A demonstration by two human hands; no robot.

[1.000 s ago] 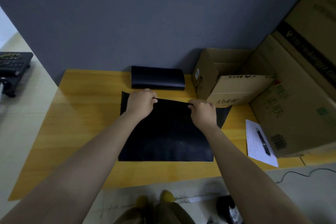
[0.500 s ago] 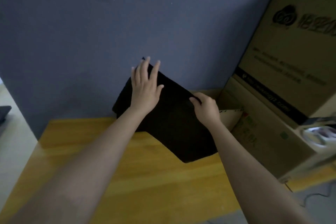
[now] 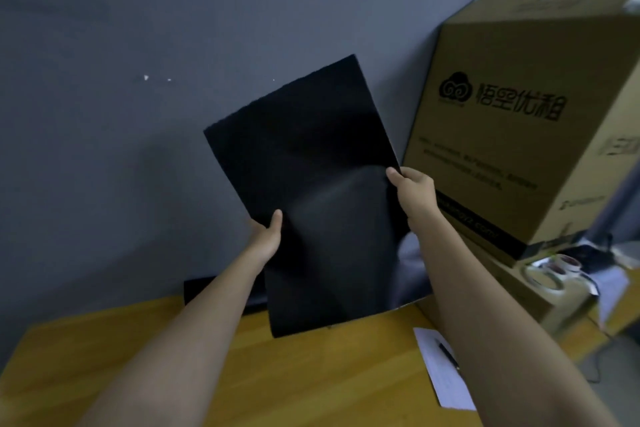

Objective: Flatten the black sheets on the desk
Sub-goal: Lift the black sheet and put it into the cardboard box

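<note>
While the black sheet point(image 3: 311, 204) hangs above the tabletop point(image 3: 311, 378), fingers of left hand point(image 3: 265, 239) and right hand point(image 3: 414, 196) pinch its side edges; flattening remains undone.

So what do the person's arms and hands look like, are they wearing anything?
Nothing is worn on them. Both forearms are bare, with no sleeves in view. The left hand and the right hand have no gloves, and no rings, watch or bracelets show. The fingers are bare too.

bare desk point(image 3: 145, 367) left, boxes point(image 3: 519, 149) right
</note>
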